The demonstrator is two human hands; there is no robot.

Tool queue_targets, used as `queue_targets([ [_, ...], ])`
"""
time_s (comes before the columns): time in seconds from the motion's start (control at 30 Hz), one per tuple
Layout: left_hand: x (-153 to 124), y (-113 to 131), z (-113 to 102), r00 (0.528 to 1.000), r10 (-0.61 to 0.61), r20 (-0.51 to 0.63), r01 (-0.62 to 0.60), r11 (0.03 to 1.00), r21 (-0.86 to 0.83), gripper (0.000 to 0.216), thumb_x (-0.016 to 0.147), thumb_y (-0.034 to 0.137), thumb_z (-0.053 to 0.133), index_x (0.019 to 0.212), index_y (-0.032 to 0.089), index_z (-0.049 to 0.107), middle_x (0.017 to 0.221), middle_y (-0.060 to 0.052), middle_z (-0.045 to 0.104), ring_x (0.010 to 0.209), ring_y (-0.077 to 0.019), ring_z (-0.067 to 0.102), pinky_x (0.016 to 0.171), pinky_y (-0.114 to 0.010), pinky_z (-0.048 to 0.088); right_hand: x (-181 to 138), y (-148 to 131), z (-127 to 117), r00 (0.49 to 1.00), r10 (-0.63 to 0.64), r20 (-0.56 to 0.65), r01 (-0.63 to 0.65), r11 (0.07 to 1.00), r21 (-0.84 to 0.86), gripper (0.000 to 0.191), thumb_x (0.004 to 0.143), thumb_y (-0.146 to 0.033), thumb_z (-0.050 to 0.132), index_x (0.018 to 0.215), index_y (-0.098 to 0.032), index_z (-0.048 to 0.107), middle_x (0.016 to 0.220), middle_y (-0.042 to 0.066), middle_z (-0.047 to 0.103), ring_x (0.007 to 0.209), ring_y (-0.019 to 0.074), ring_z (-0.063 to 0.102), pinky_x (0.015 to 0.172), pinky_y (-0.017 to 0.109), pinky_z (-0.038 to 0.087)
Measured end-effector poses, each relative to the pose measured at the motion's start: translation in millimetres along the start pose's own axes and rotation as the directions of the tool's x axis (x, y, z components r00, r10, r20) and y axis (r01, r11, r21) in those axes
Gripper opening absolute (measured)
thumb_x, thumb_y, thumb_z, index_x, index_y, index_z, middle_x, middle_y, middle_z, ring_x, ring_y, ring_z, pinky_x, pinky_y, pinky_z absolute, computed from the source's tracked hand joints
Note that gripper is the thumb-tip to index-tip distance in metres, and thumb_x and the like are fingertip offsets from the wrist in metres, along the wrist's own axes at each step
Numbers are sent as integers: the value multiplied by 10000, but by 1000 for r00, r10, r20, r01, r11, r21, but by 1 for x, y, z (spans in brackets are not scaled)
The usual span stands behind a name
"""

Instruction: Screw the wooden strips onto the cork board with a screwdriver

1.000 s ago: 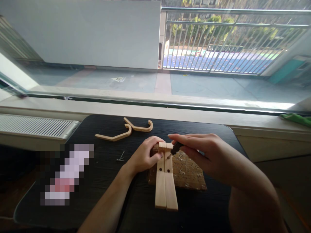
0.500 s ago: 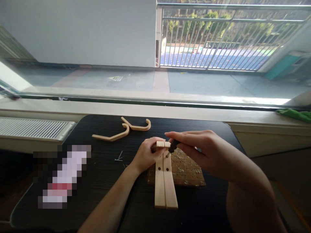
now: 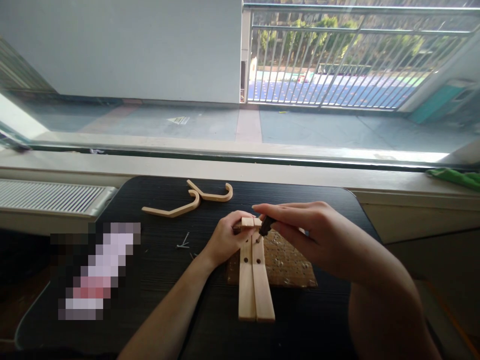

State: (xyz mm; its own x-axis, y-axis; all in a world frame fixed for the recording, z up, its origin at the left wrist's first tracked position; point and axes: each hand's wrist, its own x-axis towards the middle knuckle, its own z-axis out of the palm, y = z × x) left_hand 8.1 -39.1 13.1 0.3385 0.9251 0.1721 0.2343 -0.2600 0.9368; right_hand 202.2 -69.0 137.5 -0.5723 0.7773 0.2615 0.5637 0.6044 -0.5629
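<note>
1. The person's left hand (image 3: 227, 239) grasps the upper end of two pale wooden pieces, its thumb lying across the top of the left wooden piece (image 3: 246, 292).
2. The right hand (image 3: 309, 227) pinches a dark-handled tool (image 3: 267, 225) between fingers and thumb; the handle slants, and its thin metal end points down at the upper hole of the right wooden piece (image 3: 264, 295). Whether the end sits inside that hole is too small to tell.
3. The two wooden pieces lie side by side, touching, in front of the person. Each has a raised far end, two dark holes one below the other, and a plain near end angled towards the viewer.
4. Under their upper part is a brown board (image 3: 294, 262), scratched, pitted and shiny in places. The near ends reach out past its front edge.
5. Left of the left hand lie a few thin metal fasteners (image 3: 183, 245), some crossing one another.
6. Farther back, two bent wooden strips (image 3: 172, 214), each curled into a hook at one end, lie close together.
7. Everything rests on a black table (image 3: 150, 310) with rounded corners; at its left is a pixelated pink and white patch (image 3: 101, 270).
8. Beyond are a white radiator (image 3: 52, 195), a windowsill (image 3: 187, 170) with green cloth (image 3: 455, 178) at right, and, through the glass, a metal railing (image 3: 340, 65).
</note>
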Motion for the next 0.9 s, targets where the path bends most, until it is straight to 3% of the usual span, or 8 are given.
queue_targets([
  [0.37, -1, -3, 1, 1000, 5, -4, -4, 999, 44, 127, 804, 253, 616, 887, 167, 659, 775, -14, 649, 778, -162, 611, 721, -266, 511, -1, -1, -1, 999, -33, 14, 32, 999, 22, 334, 963, -119, 476, 1232, -201, 657, 1148, 19, 734, 972, 126, 698, 824, 186, 499],
  [0.9, -2, -7, 1, 999, 39, 21, -40, 999, 29, 97, 834, 204, 592, 898, 163, 653, 830, -42, 671, 823, -174, 628, 746, -269, 504, -5, -4, 0, 998, -16, 66, 16, 1000, -4, 362, 935, -82, 513, 1246, -218, 639, 1162, 27, 724, 997, 159, 690, 857, 212, 500],
])
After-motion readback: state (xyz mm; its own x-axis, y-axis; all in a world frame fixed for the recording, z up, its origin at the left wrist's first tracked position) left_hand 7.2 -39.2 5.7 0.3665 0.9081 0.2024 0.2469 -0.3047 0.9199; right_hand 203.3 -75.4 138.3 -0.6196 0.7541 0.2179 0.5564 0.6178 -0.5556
